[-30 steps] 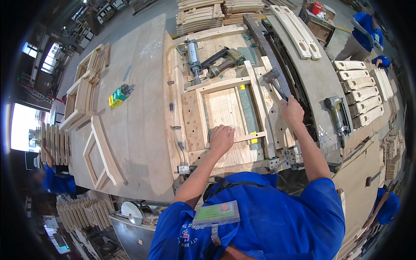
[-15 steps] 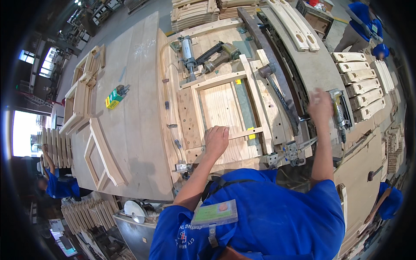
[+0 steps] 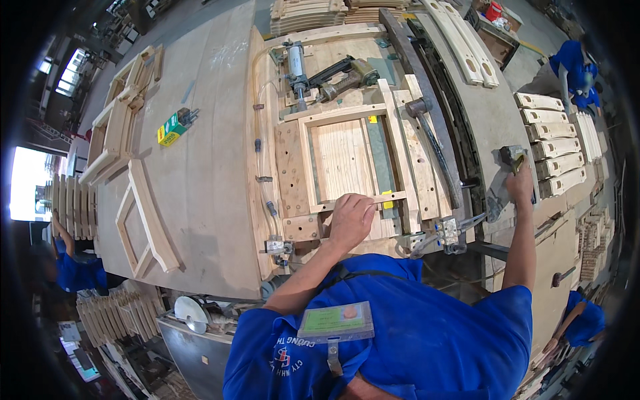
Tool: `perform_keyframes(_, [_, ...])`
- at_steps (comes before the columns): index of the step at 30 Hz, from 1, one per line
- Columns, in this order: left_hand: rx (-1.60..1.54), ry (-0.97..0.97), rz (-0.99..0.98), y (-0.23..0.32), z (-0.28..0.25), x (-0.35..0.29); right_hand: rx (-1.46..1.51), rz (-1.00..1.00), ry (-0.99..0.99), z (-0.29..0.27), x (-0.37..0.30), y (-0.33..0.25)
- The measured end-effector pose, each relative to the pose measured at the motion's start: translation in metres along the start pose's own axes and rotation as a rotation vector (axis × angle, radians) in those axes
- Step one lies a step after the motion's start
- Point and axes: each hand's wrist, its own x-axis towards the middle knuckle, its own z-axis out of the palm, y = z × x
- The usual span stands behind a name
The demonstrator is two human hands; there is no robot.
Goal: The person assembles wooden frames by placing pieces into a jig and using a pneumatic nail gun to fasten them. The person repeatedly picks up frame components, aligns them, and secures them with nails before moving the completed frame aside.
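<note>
A pale wooden frame (image 3: 399, 150) lies in a wooden clamping jig (image 3: 291, 167) on the bench. My left hand (image 3: 353, 217) is closed over the frame's near rail, fingers curled onto it. Off to the right, my right hand (image 3: 520, 185) is wrapped round the handle of a nail gun (image 3: 512, 157) on the right-hand surface. A hammer (image 3: 430, 137) lies along the jig's right side. At the jig's far end are a second nail gun (image 3: 348, 80) and an air cylinder (image 3: 297, 67).
On the left board are a green and yellow box (image 3: 172, 129), an angled wooden frame (image 3: 150, 217) and further assembled frames (image 3: 113, 140). Several slotted slats (image 3: 552, 148) are stacked at right. Air hoses and a valve (image 3: 450, 233) sit by the jig's near edge. Co-workers in blue stand on both sides.
My right hand has closed on the nail gun, which now points another way, its head away from me. My left hand stays at the near rail, slightly further right along it.
</note>
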Motion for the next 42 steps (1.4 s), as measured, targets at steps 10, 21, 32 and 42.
perform_keyframes(10, [-0.381, -0.402, -0.158, 0.024, 0.007, -0.015, 0.836, 0.395, -0.276, -0.111, -0.066, -0.065])
perform_keyframes(21, [-0.764, -0.82, -0.494, 0.034, 0.07, 0.013, 0.847, 0.189, -0.618, -0.053, -0.184, -0.214])
perform_keyframes(32, [-0.773, -0.668, -0.63, 0.012, 0.101, 0.001, 0.676, -0.004, -0.529, -0.017, -0.187, -0.241])
perform_keyframes(42, [-0.825, -0.662, -0.593, 0.007, 0.1, 0.0, 0.603, 0.059, -0.59, -0.02, -0.186, -0.248])
